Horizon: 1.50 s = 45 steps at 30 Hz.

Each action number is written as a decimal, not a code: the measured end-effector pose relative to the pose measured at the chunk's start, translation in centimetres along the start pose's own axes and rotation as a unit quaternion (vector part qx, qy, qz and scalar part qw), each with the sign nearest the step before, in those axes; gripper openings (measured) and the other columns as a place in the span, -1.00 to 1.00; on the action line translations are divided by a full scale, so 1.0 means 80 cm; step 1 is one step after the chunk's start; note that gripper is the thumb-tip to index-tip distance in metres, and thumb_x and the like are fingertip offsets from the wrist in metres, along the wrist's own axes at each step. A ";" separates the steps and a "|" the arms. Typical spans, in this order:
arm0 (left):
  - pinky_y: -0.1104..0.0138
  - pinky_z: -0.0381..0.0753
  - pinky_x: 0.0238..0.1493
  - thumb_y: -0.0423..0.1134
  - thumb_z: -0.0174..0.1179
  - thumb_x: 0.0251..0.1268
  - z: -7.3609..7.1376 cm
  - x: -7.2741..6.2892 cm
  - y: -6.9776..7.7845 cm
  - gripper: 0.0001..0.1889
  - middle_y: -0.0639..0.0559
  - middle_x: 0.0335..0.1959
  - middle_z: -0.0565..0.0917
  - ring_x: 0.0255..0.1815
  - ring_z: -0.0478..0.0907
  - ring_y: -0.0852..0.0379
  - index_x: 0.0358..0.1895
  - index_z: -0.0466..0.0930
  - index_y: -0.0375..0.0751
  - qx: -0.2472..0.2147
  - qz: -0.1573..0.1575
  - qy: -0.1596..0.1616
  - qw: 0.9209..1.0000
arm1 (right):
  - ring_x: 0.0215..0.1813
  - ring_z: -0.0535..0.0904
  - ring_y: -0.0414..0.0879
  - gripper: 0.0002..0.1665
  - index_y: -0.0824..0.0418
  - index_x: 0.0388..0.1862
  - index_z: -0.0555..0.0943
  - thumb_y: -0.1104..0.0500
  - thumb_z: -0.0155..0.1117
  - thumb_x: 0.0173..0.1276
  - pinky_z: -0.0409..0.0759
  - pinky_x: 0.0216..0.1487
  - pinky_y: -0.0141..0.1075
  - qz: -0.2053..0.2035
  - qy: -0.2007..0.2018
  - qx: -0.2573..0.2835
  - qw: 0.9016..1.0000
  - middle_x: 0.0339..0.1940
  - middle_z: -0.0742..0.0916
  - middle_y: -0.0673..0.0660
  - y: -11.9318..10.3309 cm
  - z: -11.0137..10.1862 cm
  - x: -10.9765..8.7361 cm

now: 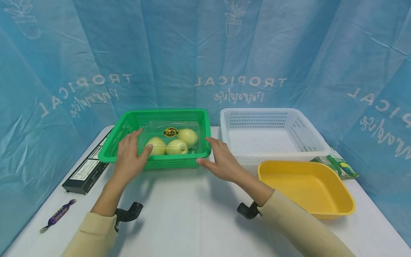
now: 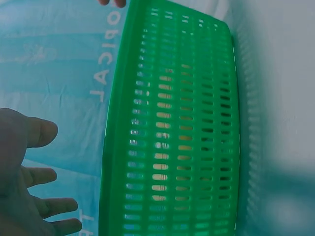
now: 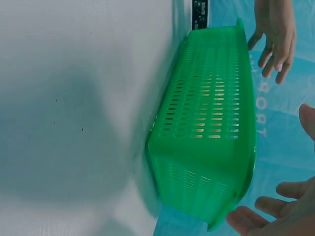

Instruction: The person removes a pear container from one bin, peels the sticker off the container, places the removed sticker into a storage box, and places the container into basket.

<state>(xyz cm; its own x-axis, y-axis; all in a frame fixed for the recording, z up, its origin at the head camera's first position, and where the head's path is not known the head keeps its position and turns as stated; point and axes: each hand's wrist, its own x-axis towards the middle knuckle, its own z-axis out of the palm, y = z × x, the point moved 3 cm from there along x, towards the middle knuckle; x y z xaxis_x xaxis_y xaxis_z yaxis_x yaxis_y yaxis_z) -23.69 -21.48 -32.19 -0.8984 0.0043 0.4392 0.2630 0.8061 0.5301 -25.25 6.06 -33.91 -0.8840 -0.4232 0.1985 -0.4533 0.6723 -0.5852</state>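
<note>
A green plastic basket [image 1: 154, 163] stands at the back of the table, left of centre. Inside lies a clear lidded plastic box [image 1: 151, 128] with a dark label, holding three round pale yellow-green fruits [image 1: 177, 146]. My left hand [image 1: 130, 157] hovers over the basket's front left part, thumb and fingers spread, gripping nothing. At the basket's right end is my right hand [image 1: 223, 162], fingers apart and thumb near the front right corner. In the right wrist view, the fingertips of that hand [image 3: 285, 211] come right up to the rim.
A white basket [image 1: 273, 156] stands at the back right, with a yellow basin [image 1: 305, 185] before it. Partly behind them lies a green packet [image 1: 340, 164]. On the left are a black box [image 1: 85, 175] with white labels and a purple wrapped candy [image 1: 59, 215]. Blue curtains surround the table.
</note>
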 end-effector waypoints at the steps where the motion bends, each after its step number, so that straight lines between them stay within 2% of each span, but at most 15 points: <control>1: -0.33 0.02 0.28 -0.11 0.00 0.41 -0.001 0.001 -0.001 -0.37 -0.40 0.40 0.15 0.40 0.00 -0.43 0.44 0.05 -0.25 0.000 -0.002 -0.004 1.000 | 0.50 0.12 0.10 -0.06 0.14 0.50 0.04 -0.25 0.13 0.32 0.22 0.43 0.08 0.003 -0.002 0.001 1.000 0.50 0.22 0.15 0.000 0.001 0.001; 5: -0.33 0.02 0.29 -0.10 -0.02 0.42 0.000 0.004 -0.008 -0.36 -0.40 0.41 0.13 0.41 -0.03 -0.42 0.46 0.02 -0.24 0.000 -0.007 -0.019 1.000 | 0.52 0.10 0.08 -0.04 0.14 0.51 0.01 -0.26 0.11 0.32 0.21 0.45 0.07 0.012 -0.011 0.007 1.000 0.51 0.21 0.14 0.001 0.003 0.004; 15: -0.35 0.01 0.28 -0.08 -0.03 0.42 -0.002 0.011 -0.022 -0.34 -0.42 0.42 0.12 0.42 -0.05 -0.45 0.47 -0.01 -0.24 -0.005 -0.021 -0.032 0.999 | 0.51 0.12 0.12 -0.03 0.17 0.51 0.00 -0.24 0.13 0.32 0.24 0.42 0.08 0.016 -0.011 0.016 1.000 0.50 0.21 0.17 0.003 0.009 0.011; 28: -0.37 0.00 0.27 -0.05 -0.07 0.44 -0.002 0.015 -0.032 -0.32 -0.44 0.43 0.06 0.43 -0.05 -0.45 0.49 -0.08 -0.21 -0.013 -0.030 -0.060 0.998 | 0.51 0.12 0.14 -0.03 0.19 0.50 0.02 -0.22 0.17 0.31 0.24 0.42 0.09 0.017 -0.010 0.016 1.000 0.49 0.22 0.22 0.011 0.017 0.017; 45: -0.37 0.04 0.26 -0.01 -0.14 0.47 -0.002 0.029 -0.047 -0.31 -0.47 0.43 0.01 0.43 -0.05 -0.46 0.50 -0.14 -0.25 -0.006 -0.044 -0.091 0.995 | 0.53 0.05 0.20 0.00 0.23 0.51 0.01 -0.25 0.14 0.31 0.19 0.44 0.11 0.017 -0.013 0.002 1.000 0.56 0.05 0.20 0.022 0.025 0.024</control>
<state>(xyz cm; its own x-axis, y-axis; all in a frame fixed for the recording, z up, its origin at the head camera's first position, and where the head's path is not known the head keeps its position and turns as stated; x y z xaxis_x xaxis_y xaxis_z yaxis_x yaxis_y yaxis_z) -26.74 -24.55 -33.03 -0.9665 0.0429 0.2529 0.1845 0.8012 0.5692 -27.50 5.27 -36.13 -0.8958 -0.4153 0.1583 -0.4224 0.6847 -0.5940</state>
